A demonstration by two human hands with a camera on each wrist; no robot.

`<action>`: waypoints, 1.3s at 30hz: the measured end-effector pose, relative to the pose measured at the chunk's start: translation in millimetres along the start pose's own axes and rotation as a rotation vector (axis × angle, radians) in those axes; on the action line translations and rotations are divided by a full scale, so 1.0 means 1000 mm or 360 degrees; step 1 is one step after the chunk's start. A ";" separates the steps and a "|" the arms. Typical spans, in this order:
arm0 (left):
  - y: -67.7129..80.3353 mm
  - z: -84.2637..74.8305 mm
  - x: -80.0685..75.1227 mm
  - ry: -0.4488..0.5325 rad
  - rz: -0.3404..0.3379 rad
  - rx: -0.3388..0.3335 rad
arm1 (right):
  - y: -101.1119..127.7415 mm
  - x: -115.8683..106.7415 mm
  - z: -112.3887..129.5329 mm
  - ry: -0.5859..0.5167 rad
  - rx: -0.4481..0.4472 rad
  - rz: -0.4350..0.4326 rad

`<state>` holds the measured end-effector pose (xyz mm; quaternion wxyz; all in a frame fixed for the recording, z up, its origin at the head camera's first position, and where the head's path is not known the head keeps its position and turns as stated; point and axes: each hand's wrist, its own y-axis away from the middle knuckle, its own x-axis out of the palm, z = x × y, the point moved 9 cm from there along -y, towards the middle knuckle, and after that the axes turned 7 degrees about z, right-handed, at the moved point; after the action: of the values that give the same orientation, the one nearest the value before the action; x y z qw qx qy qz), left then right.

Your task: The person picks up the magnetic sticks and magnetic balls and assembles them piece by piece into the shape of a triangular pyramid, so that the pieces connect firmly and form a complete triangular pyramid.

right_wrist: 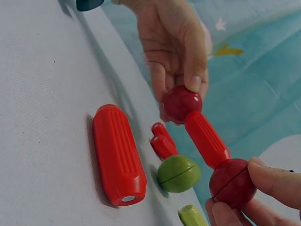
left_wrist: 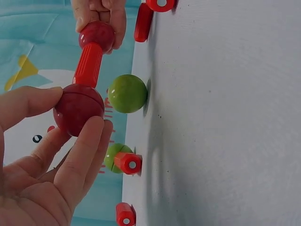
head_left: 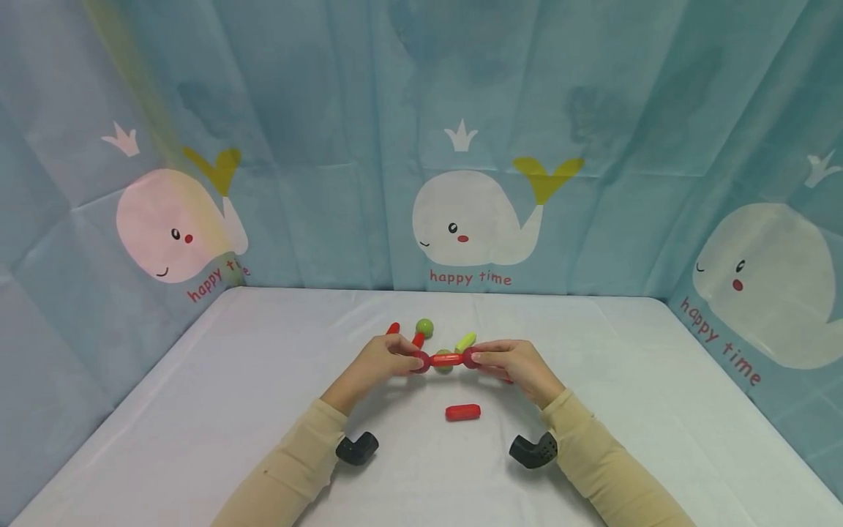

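Note:
Both hands hold one joined piece above the table: a ribbed red rod (head_left: 447, 359) with a dark red ball at each end. My left hand (head_left: 377, 359) pinches the left ball (left_wrist: 77, 110) between thumb and fingers. At the other end, the right hand (head_left: 520, 364) grips the right ball (right_wrist: 232, 182) by thumb and fingertips. In the wrist views, rod and balls touch end to end. Below the piece, a green ball (right_wrist: 178, 174) rests on the table. A loose red rod (head_left: 463, 413) lies nearer the body, between the forearms.
Behind the hands, another green ball (head_left: 424, 327) touches a red rod (head_left: 418, 339). A yellow-green rod (head_left: 465, 342) lies close by, and a further red rod (head_left: 393, 329) sits at the left. The white table (head_left: 230, 395) meets a whale-print curtain (head_left: 329, 219) at the back.

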<state>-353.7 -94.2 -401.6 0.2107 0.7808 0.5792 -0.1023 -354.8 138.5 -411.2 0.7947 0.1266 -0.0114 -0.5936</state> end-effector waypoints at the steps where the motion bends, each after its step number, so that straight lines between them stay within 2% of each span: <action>1: 0.000 0.000 0.000 0.0002 0.0001 0.0004 | 0.000 0.001 0.000 -0.0002 -0.0006 0.0006; 12: 0.001 -0.005 0.000 0.0135 0.0013 0.0095 | 0.001 0.001 0.001 -0.0030 -0.0016 0.0053; 20: 0.005 -0.008 -0.004 0.0185 -0.0017 0.0149 | 0.000 0.004 0.001 0.0062 0.0006 0.0140; 26: 0.003 -0.009 -0.005 0.0281 -0.0036 0.0173 | 0.000 0.006 0.001 0.0136 0.0018 0.0215; 39: 0.001 -0.005 -0.003 0.0209 -0.0042 0.0165 | 0.005 0.017 0.007 0.0076 -0.0011 0.0455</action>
<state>-353.9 -94.4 -395.8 0.1302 0.7879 0.5961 -0.0834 -346.4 122.7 -406.0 0.8716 0.1352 -0.0083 -0.4712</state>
